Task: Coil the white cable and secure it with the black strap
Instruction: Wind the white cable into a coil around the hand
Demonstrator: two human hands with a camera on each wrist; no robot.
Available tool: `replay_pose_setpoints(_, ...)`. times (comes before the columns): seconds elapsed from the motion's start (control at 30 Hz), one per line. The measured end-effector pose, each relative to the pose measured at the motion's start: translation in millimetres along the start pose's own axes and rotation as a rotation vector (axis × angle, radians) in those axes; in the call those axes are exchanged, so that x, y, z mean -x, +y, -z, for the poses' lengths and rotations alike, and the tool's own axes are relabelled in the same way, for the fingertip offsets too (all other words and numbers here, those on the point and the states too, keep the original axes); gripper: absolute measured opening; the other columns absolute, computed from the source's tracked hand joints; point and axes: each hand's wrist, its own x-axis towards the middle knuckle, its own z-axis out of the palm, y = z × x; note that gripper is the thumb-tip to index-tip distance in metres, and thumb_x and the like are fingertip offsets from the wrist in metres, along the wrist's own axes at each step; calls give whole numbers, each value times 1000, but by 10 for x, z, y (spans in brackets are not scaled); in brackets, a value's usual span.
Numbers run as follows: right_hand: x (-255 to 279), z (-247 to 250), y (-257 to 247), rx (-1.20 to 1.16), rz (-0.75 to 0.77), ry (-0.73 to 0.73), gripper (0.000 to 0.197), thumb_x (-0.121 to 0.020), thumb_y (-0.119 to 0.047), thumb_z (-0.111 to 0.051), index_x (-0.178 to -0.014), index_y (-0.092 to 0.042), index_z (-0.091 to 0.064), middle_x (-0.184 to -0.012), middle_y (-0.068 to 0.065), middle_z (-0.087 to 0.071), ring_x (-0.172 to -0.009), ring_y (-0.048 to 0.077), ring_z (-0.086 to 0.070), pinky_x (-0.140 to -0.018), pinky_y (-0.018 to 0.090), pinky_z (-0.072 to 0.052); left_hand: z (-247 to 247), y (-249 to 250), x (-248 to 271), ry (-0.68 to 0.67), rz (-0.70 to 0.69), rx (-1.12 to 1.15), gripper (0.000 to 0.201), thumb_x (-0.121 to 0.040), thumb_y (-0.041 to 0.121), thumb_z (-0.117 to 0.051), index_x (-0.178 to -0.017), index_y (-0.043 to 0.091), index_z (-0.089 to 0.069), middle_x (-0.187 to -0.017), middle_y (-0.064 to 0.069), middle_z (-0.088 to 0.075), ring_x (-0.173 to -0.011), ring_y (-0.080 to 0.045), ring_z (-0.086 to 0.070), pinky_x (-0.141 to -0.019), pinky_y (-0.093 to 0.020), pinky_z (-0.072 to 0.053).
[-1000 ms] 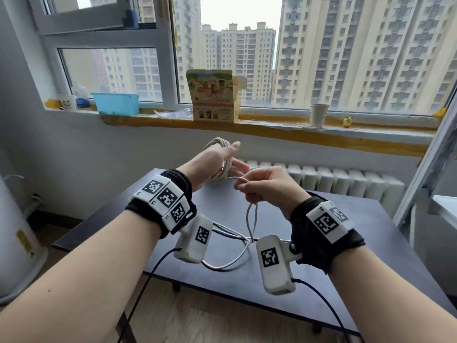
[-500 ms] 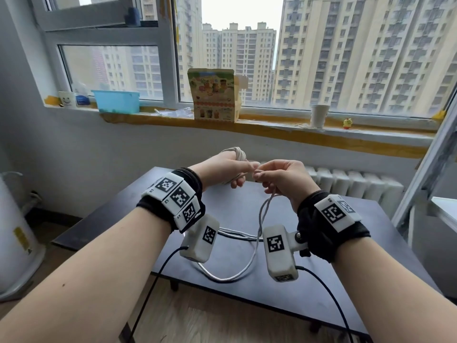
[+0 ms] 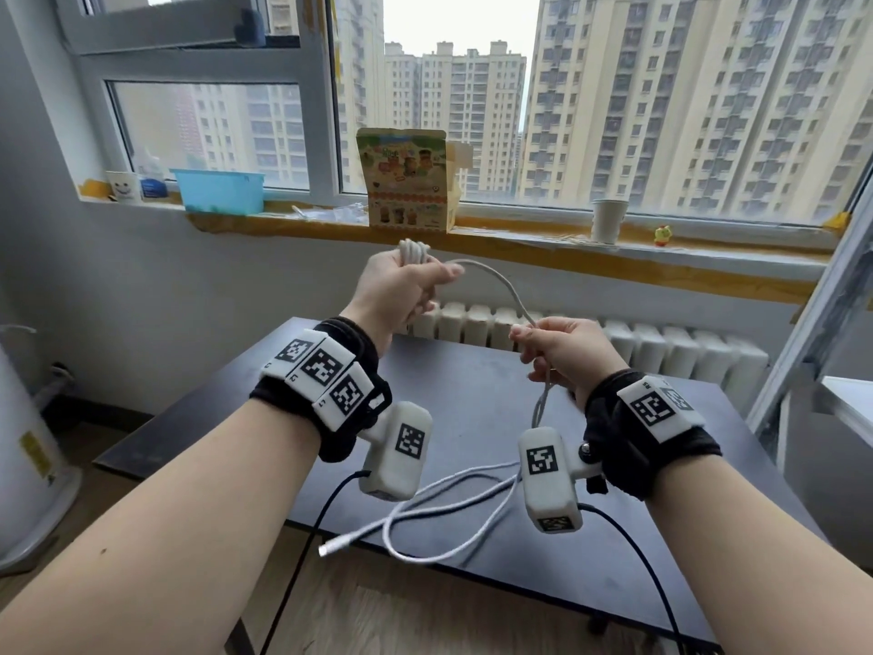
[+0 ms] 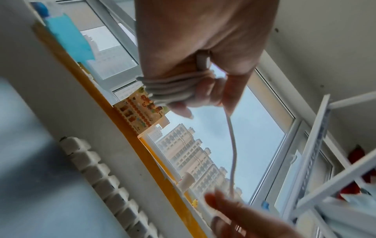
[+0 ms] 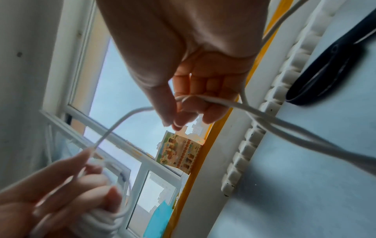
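My left hand (image 3: 401,290) is raised in front of the window sill and grips a coil of the white cable (image 3: 413,252), several turns wound round its fingers (image 4: 168,90). One strand (image 3: 500,286) arcs from the coil down to my right hand (image 3: 562,352), which pinches it between thumb and fingertips (image 5: 177,112). Below that hand the loose cable (image 3: 449,503) drops to the dark table (image 3: 472,394) and loops toward its front edge, ending in a white connector (image 3: 327,549). A black strap (image 5: 325,64) lies on the table near the radiator; in the head view it is hidden.
A white radiator (image 3: 685,347) runs behind the table under the sill. On the sill stand a printed carton (image 3: 406,177), a blue tub (image 3: 219,191), a paper cup (image 3: 608,220) and a small toy (image 3: 663,234). A white appliance (image 3: 23,442) stands at the left.
The hands, close together before, have drawn apart: the left rose with the coil, the right dropped to the right along the strand. The loose cable slid forward and its connector now shows.
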Motion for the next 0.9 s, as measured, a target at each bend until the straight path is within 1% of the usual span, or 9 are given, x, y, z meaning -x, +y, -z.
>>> replay_pose_setpoints(0.07,-5,32,68,-50,-43,4,9,-82,-14,-68,-77,-7,-64,-59,5,-56,-33,4,-43,-47,19,-49,34,-2,-27,31,14,66,21,-79,11,-70,-71,17,-52,-47,10,-43,-40,-4,-37,-53,-22,-40)
replay_pose_setpoints(0.17,10,21,90,-68,-38,-4,9,-82,-16,-68,-83,-8,-66,-60,3,-53,-37,2,-44,-49,19,-49,-10,-64,-18,0,55,25,15,-85,12,-64,-73,14,-54,-42,12,-40,-37,-3,-35,-51,-21,-38)
replay_pose_setpoints(0.27,30,-27,-7,-125,-8,10,22,-82,-29,-68,-92,-9,-68,-57,-3,-48,-42,2,-42,-49,18,-41,-65,-140,1,-37,123,31,19,-90,13,-57,-71,10,-54,-37,12,-36,-32,-3,-32,-48,-20,-39)
replay_pose_setpoints(0.37,46,-38,-123,-240,5,14,29,-87,-38,-60,-91,-10,-69,-51,-4,-46,-36,2,-35,-47,18,-33,-79,-177,20,-93,187,26,27,-92,16,-52,-65,12,-49,-36,9,-32,-31,-6,-29,-49,-20,-38)
replay_pose_setpoints(0.5,27,-31,-132,-260,57,56,21,-90,-26,-58,-82,-10,-69,-55,-2,-49,-35,3,-34,-36,15,-26,-105,-193,62,-204,250,44,29,-92,18,-47,-63,14,-44,-39,7,-29,-32,-8,-24,-46,-21,-30)
replay_pose_setpoints(0.6,16,-20,-90,-260,31,82,20,-90,-23,-58,-88,-6,-68,-47,-7,-52,-31,2,-35,-32,14,-24,-118,-175,87,-300,308,123,29,-92,20,-42,-63,16,-42,-38,8,-29,-33,-8,-24,-44,-22,-30)
replay_pose_setpoints(0.73,-11,-8,-13,-282,-28,123,18,-88,-23,-61,-96,-7,-64,-56,1,-46,-30,2,-30,-30,14,-22,-150,-95,98,-413,373,341,28,-91,20,-40,-64,14,-42,-38,8,-31,-32,-6,-26,-40,-19,-34)
replay_pose_setpoints(0.83,-3,-25,17,-275,-53,116,13,-88,-23,-61,-86,-10,-62,-57,2,-46,-29,2,-28,-29,14,-22,-187,-26,89,-428,392,435,28,-91,21,-42,-64,14,-44,-39,8,-35,-33,-6,-32,-46,-20,-42)
replay_pose_setpoints(0.9,5,-43,22,-272,-56,101,16,-89,-23,-60,-78,-11,-62,-55,1,-47,-29,3,-26,-30,14,-22,-209,6,94,-428,407,493,26,-92,21,-42,-66,14,-46,-42,7,-39,-36,-6,-39,-62,-25,-53)
